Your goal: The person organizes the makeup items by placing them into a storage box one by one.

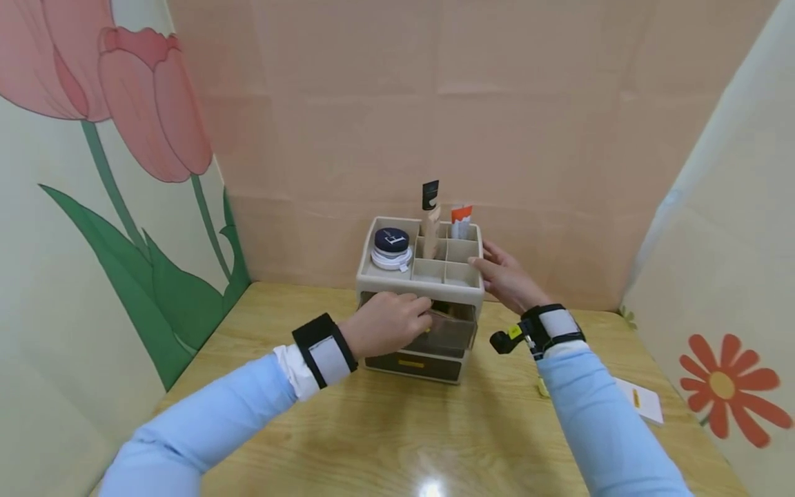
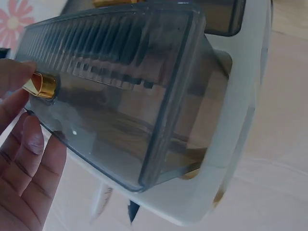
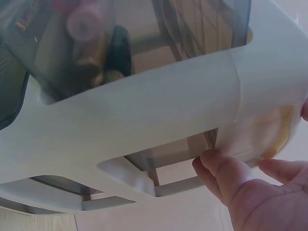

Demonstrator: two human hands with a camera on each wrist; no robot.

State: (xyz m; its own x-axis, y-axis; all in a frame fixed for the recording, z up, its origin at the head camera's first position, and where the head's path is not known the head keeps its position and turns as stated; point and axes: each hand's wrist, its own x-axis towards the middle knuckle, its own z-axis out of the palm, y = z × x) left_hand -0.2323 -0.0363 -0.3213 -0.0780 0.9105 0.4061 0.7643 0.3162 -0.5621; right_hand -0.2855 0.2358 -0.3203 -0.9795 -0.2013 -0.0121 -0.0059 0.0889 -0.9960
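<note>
A cream cosmetics organizer (image 1: 422, 284) with smoky clear drawers stands on the table. My left hand (image 1: 388, 322) pinches the gold handle (image 2: 46, 85) of the upper drawer (image 2: 110, 115), which is pulled part way out. Through its smoky side, blurred pink and dark items (image 3: 86, 21) show in the right wrist view. My right hand (image 1: 512, 281) holds the organizer's right side, thumb over the top rim and fingers along the side wall. The lower drawer (image 1: 385, 364) is closed.
On the organizer's top are a dark round compact (image 1: 391, 239) over white ones, a beige tube (image 1: 430, 231) with a black cap, and an orange-and-white tube (image 1: 461, 222). A white card-like item (image 1: 649, 404) and a small yellow thing (image 1: 543, 388) lie right, partly behind my sleeve.
</note>
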